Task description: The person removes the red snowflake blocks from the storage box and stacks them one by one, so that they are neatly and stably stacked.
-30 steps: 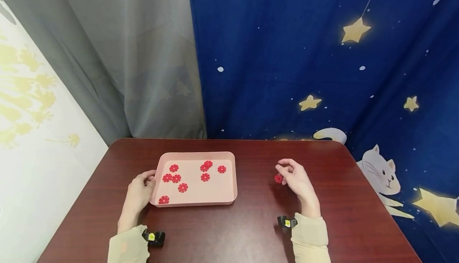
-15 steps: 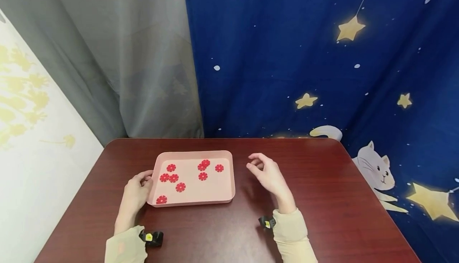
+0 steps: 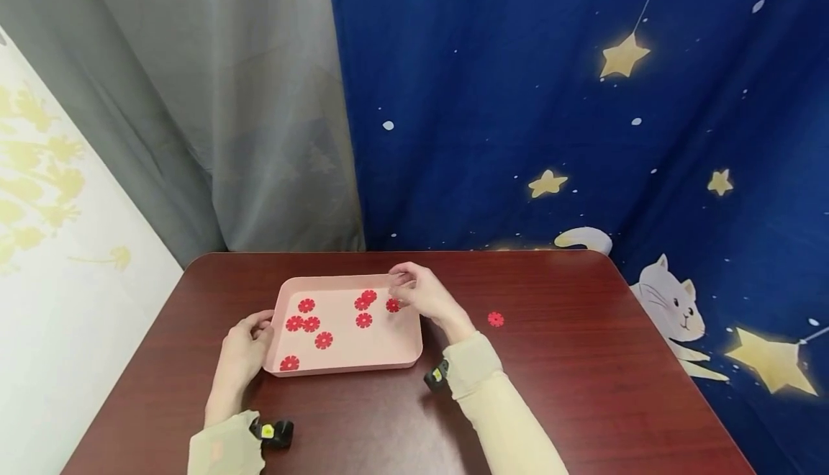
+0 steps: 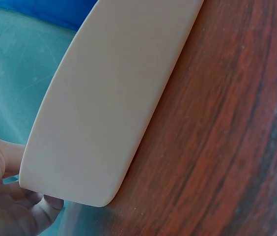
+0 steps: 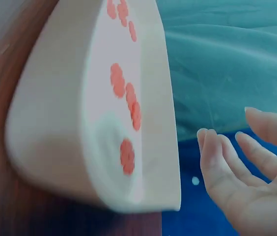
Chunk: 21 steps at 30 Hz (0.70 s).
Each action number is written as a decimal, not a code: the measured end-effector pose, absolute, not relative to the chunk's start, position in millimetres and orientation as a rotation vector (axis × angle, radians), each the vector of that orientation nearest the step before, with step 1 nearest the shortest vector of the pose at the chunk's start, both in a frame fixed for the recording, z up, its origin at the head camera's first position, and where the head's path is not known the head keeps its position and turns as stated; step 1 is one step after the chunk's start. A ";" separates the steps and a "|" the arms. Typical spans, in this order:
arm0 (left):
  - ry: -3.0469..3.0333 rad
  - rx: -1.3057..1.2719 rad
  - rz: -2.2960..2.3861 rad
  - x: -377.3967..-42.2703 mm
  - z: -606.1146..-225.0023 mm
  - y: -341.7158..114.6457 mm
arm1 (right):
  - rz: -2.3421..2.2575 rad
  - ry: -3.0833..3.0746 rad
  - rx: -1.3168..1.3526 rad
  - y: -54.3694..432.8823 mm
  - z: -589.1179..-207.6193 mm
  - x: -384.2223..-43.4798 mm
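The pink tray (image 3: 388, 349) holds several red notched discs (image 3: 324, 340), flat and flower-shaped, some overlapping. At its left end my left hand (image 3: 245, 349) grips the rim; the left wrist view shows the thumb and fingers on either side of the tray wall (image 4: 104, 98). My right hand (image 3: 424, 295) hovers over the tray's right end, above a red disc (image 3: 392, 305). In the right wrist view, the right hand (image 5: 256, 177) has its fingers bent loosely, apart, with nothing between them. One single red disc (image 3: 495, 319) lies on the table to the right of the tray.
The brown table (image 3: 583, 388) has rounded far corners. Behind it hang a grey curtain (image 3: 278, 137) and a blue curtain (image 3: 486, 101) with stars. A white patterned surface (image 3: 78, 317) stands at the left.
My right hand has left the single disc at the right, now lying on the table, and moved left over the tray. The left hand stays at the tray's rim.
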<state>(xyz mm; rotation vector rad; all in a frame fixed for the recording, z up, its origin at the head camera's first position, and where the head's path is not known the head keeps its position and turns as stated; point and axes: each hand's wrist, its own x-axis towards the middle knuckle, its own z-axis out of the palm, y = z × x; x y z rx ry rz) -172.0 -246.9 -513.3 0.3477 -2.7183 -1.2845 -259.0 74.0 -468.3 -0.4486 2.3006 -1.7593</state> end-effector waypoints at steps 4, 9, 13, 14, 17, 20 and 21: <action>-2.712 0.341 -1.275 -172.2 -512.2 -249.3 | -1.782 2.317 -0.287 48.0 -464.0 -267.9; -2.713 0.325 -1.279 -173.7 -513.0 -250.4 | -1.710 2.351 -0.032 22.0 -470.9 -276.5; -2.715 0.332 -1.267 -173.8 -515.3 -250.2 | -1.546 2.417 0.123 9.0 -482.0 -280.0; -2.718 0.333 -1.272 -173.5 -515.7 -249.9 | -1.503 2.431 0.144 7.0 -484.8 -280.2; -2.724 0.332 -1.294 -172.4 -516.8 -249.2 | -1.408 2.453 0.193 3.6 -491.6 -280.9; -2.721 0.330 -1.305 -171.3 -516.7 -249.3 | -1.431 2.424 0.221 1.3 -496.1 -281.5; -2.720 0.333 -1.301 -170.9 -516.5 -249.8 | -1.445 2.416 0.225 0.5 -497.1 -282.0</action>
